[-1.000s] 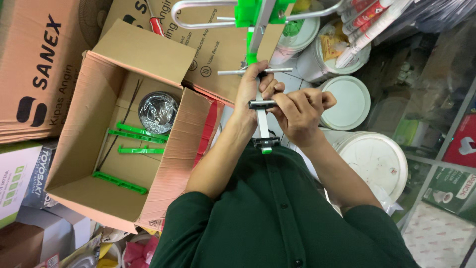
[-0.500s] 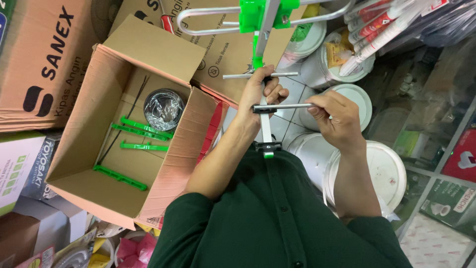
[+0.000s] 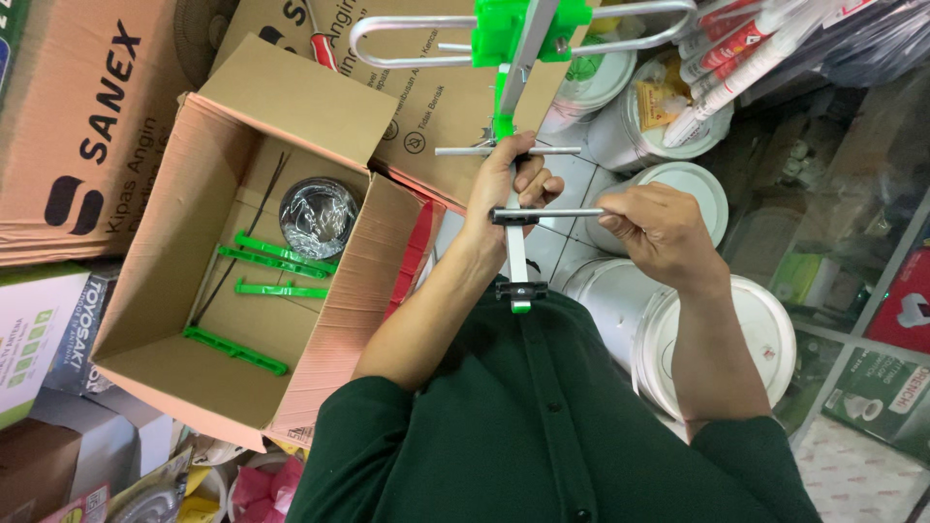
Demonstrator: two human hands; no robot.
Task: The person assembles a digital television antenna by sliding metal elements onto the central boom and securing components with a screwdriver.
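I hold a metal antenna boom (image 3: 517, 254) upright against my green shirt. It has green plastic fittings, a looped silver element (image 3: 407, 44) at its far end and a short cross rod (image 3: 507, 150) lower down. My left hand (image 3: 506, 189) grips the boom just below that cross rod. My right hand (image 3: 654, 228) pinches the end of a thin silver rod (image 3: 572, 212) that passes through a black clip (image 3: 511, 217) on the boom. Another black clip (image 3: 521, 289) sits near the boom's lower end.
An open cardboard box (image 3: 160, 320) at my left holds several green plastic pieces (image 3: 266, 261) and a shiny wrapped round item (image 3: 320, 215). Closed cartons lie around it. White lidded buckets (image 3: 722, 339) stand to the right, with tubes (image 3: 746, 44) and packaged goods beyond.
My right hand has slid outward to the right along the thin rod, away from my left hand. The boom and left hand stay nearly in place.
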